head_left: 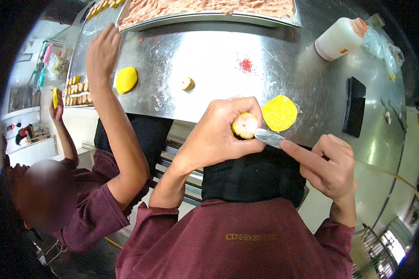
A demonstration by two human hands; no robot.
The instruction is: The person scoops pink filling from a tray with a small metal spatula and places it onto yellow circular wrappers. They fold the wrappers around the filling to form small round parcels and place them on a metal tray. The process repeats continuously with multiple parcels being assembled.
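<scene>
My left hand is curled around a siu mai dumpling, a yellow wrapper with pale pink filling and a reddish speck on top. In my right hand is a flat metal spatula smeared with filling, its handle hidden by the fingers. The blade's tip touches or lies very close to the dumpling's edge. Just beyond the blade, a round yellow wrapper lies flat on the steel table. Farther left on the table sits another small dumpling.
A wide tray of pink filling spans the table's far side. Red bits, a stack of yellow wrappers, a white bottle and a black phone-like object lie about. On the left a co-worker's arm reaches over the table, near trayed dumplings.
</scene>
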